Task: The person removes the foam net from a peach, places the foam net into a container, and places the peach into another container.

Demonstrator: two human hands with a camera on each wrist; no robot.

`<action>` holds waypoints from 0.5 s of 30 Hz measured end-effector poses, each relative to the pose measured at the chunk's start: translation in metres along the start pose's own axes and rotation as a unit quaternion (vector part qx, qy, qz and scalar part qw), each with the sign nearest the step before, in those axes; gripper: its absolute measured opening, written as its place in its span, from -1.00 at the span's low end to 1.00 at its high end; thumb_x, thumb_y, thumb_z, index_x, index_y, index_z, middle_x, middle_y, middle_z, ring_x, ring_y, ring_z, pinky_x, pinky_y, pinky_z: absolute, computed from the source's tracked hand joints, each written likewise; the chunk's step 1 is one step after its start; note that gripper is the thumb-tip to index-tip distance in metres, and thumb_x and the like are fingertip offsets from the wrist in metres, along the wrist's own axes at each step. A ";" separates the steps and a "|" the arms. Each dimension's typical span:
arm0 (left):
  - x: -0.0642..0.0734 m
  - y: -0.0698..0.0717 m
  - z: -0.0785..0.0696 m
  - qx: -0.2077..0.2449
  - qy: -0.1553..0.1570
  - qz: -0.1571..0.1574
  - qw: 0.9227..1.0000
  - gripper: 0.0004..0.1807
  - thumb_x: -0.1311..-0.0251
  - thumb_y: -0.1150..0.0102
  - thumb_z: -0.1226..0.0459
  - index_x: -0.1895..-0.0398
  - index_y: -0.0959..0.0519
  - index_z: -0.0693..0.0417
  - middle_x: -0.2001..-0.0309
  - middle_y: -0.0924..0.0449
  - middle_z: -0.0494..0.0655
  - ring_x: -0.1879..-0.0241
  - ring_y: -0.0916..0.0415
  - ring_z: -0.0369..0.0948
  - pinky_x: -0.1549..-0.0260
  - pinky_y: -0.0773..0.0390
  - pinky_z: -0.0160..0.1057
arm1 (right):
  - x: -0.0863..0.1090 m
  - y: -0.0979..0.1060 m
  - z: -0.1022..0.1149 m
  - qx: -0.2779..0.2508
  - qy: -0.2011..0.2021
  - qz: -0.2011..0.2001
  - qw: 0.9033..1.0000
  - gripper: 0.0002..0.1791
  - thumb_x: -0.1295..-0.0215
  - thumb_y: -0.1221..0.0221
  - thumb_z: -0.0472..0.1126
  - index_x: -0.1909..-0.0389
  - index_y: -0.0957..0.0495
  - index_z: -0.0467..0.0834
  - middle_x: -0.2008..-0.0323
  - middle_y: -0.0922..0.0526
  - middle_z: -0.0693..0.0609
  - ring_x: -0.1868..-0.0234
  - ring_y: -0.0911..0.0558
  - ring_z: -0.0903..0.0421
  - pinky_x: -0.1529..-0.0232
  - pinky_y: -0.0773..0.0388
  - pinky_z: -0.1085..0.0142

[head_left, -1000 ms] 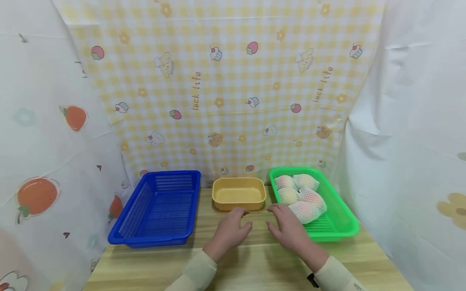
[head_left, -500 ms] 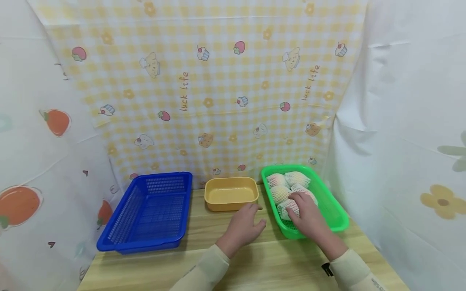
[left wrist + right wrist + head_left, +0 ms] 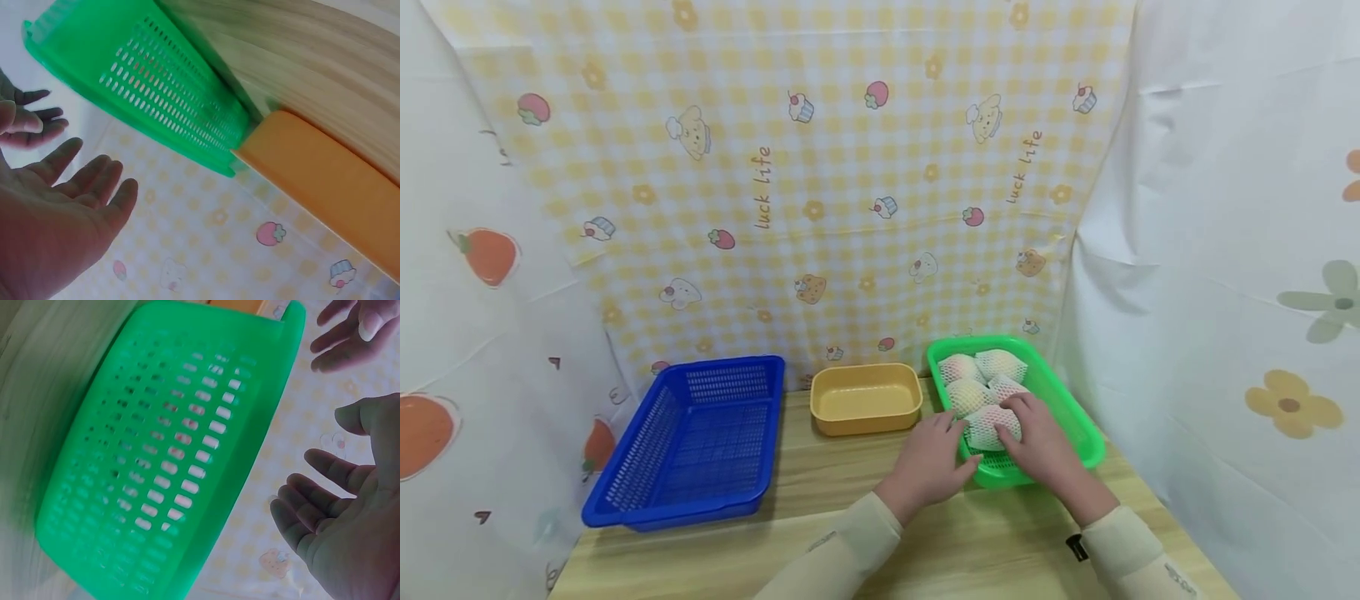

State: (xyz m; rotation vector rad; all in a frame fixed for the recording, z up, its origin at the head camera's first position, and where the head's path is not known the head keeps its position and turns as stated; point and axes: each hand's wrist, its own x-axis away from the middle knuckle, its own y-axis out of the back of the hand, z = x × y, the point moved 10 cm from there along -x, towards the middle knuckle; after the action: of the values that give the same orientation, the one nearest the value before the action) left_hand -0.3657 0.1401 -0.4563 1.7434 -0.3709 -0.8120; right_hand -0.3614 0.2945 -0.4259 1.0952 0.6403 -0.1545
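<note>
A green plastic basket (image 3: 1086,437) holds several pieces of round fruit in white foam netting. My right hand (image 3: 1047,446) is over it, thumb and fingers spread on the right side of the nearest netted fruit (image 3: 992,427). At the basket's left rim, my left hand (image 3: 928,460) has its fingertips close to the same fruit's left side. Both wrist views show the left hand (image 3: 62,231) and the right hand (image 3: 350,506) above the rim with loosely bent fingers and nothing in them. The fruit shows there only through the basket's slotted wall.
A yellow oblong tub (image 3: 867,414) stands left of the green basket, near the patterned curtain (image 3: 820,167). Further left is a blue slotted basket (image 3: 715,450) with nothing in it. All stand on a wooden table (image 3: 820,492).
My right hand has moved right, from beside the green basket to over the front fruit. The left hand has followed rightward to the basket's rim. The head view has turned right.
</note>
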 end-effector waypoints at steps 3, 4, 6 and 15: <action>-0.003 -0.014 -0.002 -0.031 0.006 0.024 0.999 -0.22 -0.64 0.03 -0.27 -0.62 -0.46 0.04 -0.62 -0.38 0.08 -0.60 -0.33 0.01 -0.56 -0.36 0.07 | -0.001 -0.001 -0.007 0.001 -0.010 0.011 1.000 -0.68 -0.46 -0.41 -0.30 -0.11 -0.65 -0.37 -0.12 -0.65 -0.28 -0.20 -0.62 -0.33 -0.20 -0.62 -0.27; -0.003 -0.018 -0.002 -0.039 0.010 0.033 0.999 -0.20 -0.64 0.07 -0.30 -0.65 -0.43 0.03 -0.65 -0.33 0.07 -0.63 -0.28 0.01 -0.58 -0.32 0.08 | -0.002 -0.002 -0.009 0.004 -0.013 0.016 1.000 -0.68 -0.47 -0.40 -0.29 -0.11 -0.65 -0.37 -0.12 -0.65 -0.28 -0.21 -0.62 -0.33 -0.20 -0.62 -0.27; -0.003 -0.028 -0.001 -0.056 0.016 0.050 0.997 -0.16 -0.65 0.16 -0.34 -0.71 -0.36 -0.01 -0.70 -0.24 0.05 -0.68 -0.20 0.00 -0.61 -0.26 0.09 | -0.002 -0.002 -0.014 0.012 -0.016 0.025 0.999 -0.68 -0.48 -0.40 -0.27 -0.11 -0.65 -0.36 -0.12 -0.65 -0.28 -0.20 -0.63 -0.32 -0.19 -0.63 -0.26; -0.006 -0.049 -0.001 -0.062 0.020 0.072 0.995 -0.09 -0.65 0.41 -0.41 -0.77 -0.27 -0.07 -0.76 -0.10 0.07 -0.73 -0.05 -0.01 -0.63 -0.20 0.15 | -0.007 -0.007 -0.032 0.041 -0.024 0.068 0.997 -0.63 -0.48 -0.41 -0.20 -0.12 -0.65 -0.36 -0.10 -0.66 -0.29 -0.17 -0.64 -0.31 -0.18 -0.64 -0.24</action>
State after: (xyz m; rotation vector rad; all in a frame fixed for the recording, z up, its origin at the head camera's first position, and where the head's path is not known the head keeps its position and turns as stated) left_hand -0.3770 0.1607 -0.4998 1.5953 -0.4051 -0.6822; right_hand -0.3830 0.3178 -0.4374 1.2071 0.5170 -0.0900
